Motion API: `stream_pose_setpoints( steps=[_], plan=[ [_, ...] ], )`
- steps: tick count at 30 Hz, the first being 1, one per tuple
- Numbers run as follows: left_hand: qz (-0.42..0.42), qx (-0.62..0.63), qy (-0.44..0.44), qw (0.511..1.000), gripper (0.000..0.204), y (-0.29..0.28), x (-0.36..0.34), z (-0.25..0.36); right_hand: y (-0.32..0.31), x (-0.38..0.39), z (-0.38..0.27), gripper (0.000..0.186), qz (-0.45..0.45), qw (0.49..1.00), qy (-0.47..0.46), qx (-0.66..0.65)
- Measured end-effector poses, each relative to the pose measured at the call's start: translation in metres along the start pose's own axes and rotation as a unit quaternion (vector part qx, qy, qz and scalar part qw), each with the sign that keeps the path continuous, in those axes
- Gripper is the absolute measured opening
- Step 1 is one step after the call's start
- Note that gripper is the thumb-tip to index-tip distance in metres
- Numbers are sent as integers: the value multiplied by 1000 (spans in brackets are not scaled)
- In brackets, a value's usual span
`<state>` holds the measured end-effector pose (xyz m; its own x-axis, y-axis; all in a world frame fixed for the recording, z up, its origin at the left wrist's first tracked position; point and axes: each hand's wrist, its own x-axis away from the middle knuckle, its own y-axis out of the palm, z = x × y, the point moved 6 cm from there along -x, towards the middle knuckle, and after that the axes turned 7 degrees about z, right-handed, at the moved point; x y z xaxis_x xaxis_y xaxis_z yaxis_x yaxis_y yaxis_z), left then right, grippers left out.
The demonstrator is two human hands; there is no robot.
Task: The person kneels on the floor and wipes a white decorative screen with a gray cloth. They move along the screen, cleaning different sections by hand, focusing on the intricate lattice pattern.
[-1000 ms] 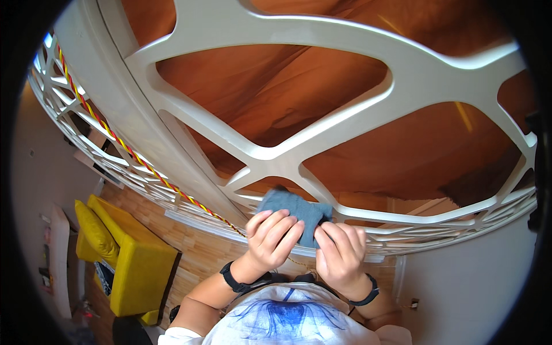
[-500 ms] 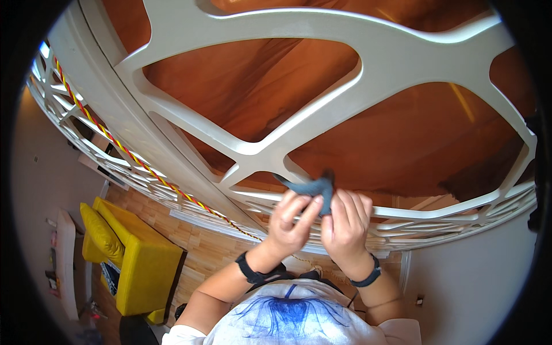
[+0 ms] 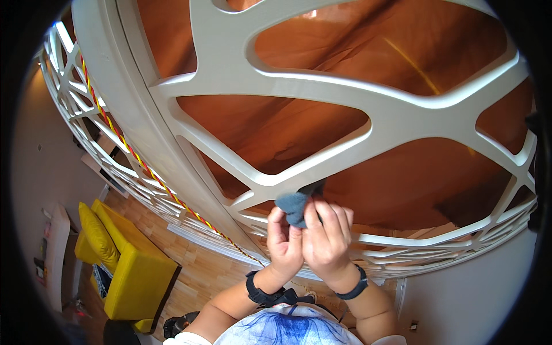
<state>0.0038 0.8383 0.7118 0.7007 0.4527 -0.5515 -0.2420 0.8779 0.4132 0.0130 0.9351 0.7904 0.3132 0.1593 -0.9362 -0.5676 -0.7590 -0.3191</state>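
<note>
Both of my hands are raised beside a white curved lattice panel (image 3: pixel 414 106) with orange-brown fabric (image 3: pixel 397 184) behind its openings. My left hand (image 3: pixel 284 244) has its fingers curled against the lower left of a folded grey-blue cloth (image 3: pixel 291 204). My right hand (image 3: pixel 329 236) pinches the cloth from the right. The bunched cloth sits just below a junction of the lattice; I cannot tell whether it touches the frame.
A red-and-yellow twisted cord (image 3: pixel 138 158) runs down along the panel's seam at left. Below are a yellow sofa (image 3: pixel 135 276), a wooden floor (image 3: pixel 204 264), a pale cabinet (image 3: pixel 60 247) at far left and a grey wall (image 3: pixel 466 287) at right.
The cloth has gone from spread out to bunched and folded between my fingers. My hands have drawn closer together. The view has shifted, so the lattice sits lower in the picture.
</note>
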Motion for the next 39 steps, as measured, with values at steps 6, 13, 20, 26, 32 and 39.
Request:
stream_pose_setpoints(
  steps=[6,13,20,26,32,39],
  plan=[
    [-109,-236,60,964,43,4,25,0,-24,39,17,42,-10,999,38,30],
    [-24,-172,46,984,44,-4,7,2,0,26,13,44,-58,996,62,28],
    [-124,-342,144,920,49,3,24,10,-17,55,16,42,-65,992,59,95],
    [-176,-465,356,791,35,26,48,19,-39,85,37,25,-121,979,23,161],
    [-296,-494,331,748,33,95,74,0,-97,107,76,25,-125,959,61,246],
    [-360,-441,375,732,41,149,94,-9,-142,108,93,32,-91,932,106,335]
  ],
)
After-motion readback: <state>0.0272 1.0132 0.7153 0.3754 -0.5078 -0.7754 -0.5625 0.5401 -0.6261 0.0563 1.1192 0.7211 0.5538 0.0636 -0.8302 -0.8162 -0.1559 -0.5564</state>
